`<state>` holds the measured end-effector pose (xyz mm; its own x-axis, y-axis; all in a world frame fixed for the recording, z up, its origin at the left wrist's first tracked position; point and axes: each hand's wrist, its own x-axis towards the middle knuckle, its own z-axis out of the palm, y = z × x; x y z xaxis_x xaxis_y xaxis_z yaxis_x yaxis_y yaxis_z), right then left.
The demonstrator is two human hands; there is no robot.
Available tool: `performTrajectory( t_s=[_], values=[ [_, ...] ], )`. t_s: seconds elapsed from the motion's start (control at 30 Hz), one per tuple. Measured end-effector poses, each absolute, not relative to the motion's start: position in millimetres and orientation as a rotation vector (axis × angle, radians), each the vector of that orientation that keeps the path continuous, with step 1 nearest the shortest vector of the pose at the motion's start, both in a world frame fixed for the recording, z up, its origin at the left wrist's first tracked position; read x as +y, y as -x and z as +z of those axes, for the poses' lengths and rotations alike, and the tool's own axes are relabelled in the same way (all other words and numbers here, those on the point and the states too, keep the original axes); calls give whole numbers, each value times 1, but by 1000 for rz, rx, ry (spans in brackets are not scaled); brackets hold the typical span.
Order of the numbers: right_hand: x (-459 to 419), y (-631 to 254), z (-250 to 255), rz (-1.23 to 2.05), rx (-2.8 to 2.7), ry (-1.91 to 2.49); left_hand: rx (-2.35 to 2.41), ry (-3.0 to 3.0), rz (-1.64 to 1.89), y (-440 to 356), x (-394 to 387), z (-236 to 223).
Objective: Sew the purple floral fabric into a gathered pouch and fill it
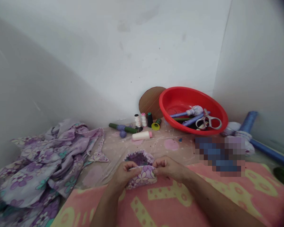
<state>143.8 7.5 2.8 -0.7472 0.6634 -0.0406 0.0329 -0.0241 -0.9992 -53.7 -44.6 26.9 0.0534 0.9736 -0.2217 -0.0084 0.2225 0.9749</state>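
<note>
Left hand (123, 175) and right hand (167, 167), fingers curled and nearly closed, pinch the folded edge of a floral cloth (142, 179), soft, light and likely easiest held there, just in front of a red basin (177, 97).

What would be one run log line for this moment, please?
left hand: pinching purple floral fabric | right hand: pinching same fabric | nearby: round red plastic basin

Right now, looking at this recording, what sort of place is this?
Probably a home sewing corner: thread cones, scissors in a red plastic basin, and purple floral cloth pinched between the left hand and right hand.
</note>
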Motion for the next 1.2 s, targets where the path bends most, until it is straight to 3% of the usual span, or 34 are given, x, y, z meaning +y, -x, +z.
performTrajectory(
  t_s=[0.6,1.2],
  values=[
    [1,-131,4,1568,-1886,892,1415,-1320,909,40,-46,27],
    [12,-144,-7,2033,-1661,837,1410,-1230,874,46,-46,27]
  ],
)
